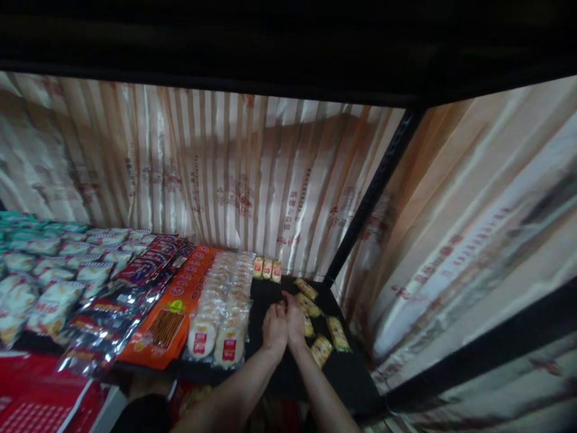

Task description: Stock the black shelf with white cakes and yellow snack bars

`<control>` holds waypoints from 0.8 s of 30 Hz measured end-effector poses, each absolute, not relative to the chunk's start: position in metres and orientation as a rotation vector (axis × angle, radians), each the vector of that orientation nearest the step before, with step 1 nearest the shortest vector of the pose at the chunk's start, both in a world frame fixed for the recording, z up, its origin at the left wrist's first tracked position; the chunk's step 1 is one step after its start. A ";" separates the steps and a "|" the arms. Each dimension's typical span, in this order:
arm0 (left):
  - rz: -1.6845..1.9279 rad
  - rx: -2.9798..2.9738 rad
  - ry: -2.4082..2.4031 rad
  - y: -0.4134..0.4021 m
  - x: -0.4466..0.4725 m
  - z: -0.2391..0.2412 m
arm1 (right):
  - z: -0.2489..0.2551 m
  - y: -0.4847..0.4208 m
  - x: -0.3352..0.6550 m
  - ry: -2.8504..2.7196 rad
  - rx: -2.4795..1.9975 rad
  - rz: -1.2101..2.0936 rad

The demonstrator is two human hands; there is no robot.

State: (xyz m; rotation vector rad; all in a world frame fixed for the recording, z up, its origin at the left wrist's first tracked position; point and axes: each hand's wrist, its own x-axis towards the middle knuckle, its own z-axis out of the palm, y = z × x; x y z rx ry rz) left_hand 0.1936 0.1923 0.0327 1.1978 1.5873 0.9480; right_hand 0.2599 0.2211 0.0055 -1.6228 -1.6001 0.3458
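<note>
Seen from the head camera, a person's left hand [274,328] and right hand [295,322] met over a black shelf [283,376], fingers gathered together; whether anything was gripped between them could not be told. Three small yellow packets [267,270] stood in a tidy row toward 11 o'clock of the hands, near a patterned curtain [243,174]. Five loose yellow packets [336,334] lay at odd angles from 1 to 4 o'clock, the closest partly hidden beside the right hand. Clear-wrapped rice crackers [229,346] lined up at 9 o'clock, with an orange snack bag [175,313] beyond them.

The likeliest mishap was a stray brush: the right wrist, so near the loose packets, could have swept one toward the front edge at 5 o'clock. Fingertips arriving too low at 11 o'clock could have tipped the narrow row. The left forearm, passing close to the rice crackers, could have nudged the front packs askew, their slick film probably offering little resistance.
</note>
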 end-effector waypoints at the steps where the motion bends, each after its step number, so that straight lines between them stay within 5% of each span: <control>1: 0.964 1.216 1.576 0.177 0.191 0.033 | 0.006 0.206 0.258 -1.590 -1.611 0.361; 7: 1.101 1.225 1.521 0.064 0.160 -0.003 | -0.021 0.091 0.233 -1.637 -1.475 0.619; 12: 0.808 1.155 1.623 -0.001 0.120 -0.058 | -0.075 0.022 0.205 -1.785 -1.622 0.890; 24: 0.414 1.113 2.202 0.040 0.043 -0.125 | -0.120 0.048 0.135 -1.873 -1.592 1.363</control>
